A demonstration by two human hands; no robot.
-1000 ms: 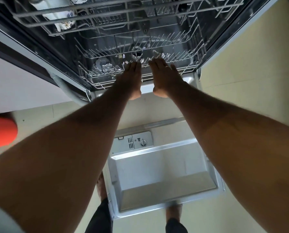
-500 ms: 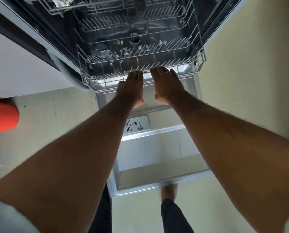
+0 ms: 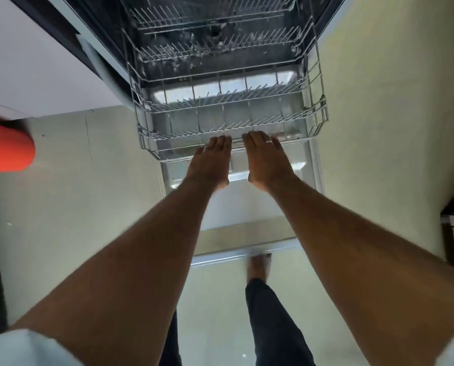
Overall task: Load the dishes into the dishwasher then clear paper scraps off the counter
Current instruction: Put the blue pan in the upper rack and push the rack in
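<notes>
hands [image 3: 236, 159], wire lower rack [image 3: 313, 112]

Lower rack on open dishwasher door.
The wire lower rack [image 3: 228, 112] sits over the open door [image 3: 249, 207], its near part holding no dishes. Beneath the door: pale tiled floor [image 3: 88, 207], one bare foot [image 3: 259, 265] at the door's near edge.

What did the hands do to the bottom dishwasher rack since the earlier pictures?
Both hands, left hand and right hand, pulled the lower rack out of the dishwasher, toward the person, over the open door. It now sits much farther out. The hands stayed side by side on its front edge; the door stayed open; the rack still looks empty.
</notes>
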